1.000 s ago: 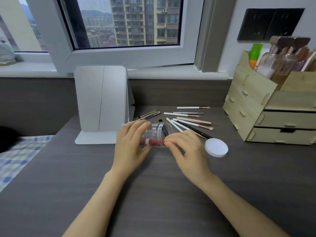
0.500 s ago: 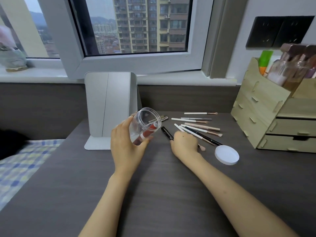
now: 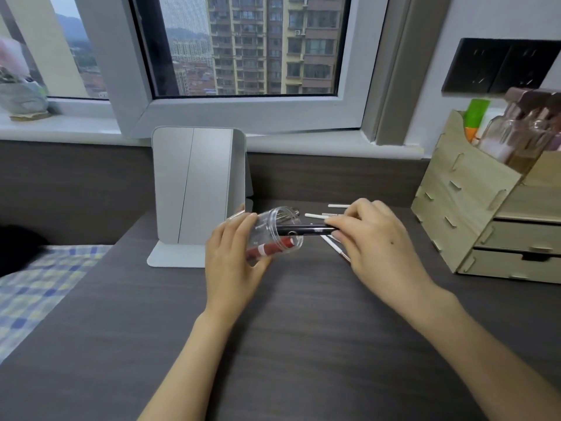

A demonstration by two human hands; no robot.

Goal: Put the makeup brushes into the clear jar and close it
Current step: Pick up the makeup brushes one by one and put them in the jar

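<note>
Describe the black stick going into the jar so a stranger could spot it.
Look in front of the grey folding mirror, where the left hand tilts a clear plastic jar. The glossy black stick crosses its mouth, pinched by the right hand; the loose brushes nearby are white-handled.

The right hand (image 3: 376, 244) hides most of the white-handled brushes (image 3: 315, 216) lying on the bench (image 3: 273, 344). The wooden organizer (image 3: 473, 208) is cut off at the right edge, its bottles (image 3: 513, 129) blurred.
</note>
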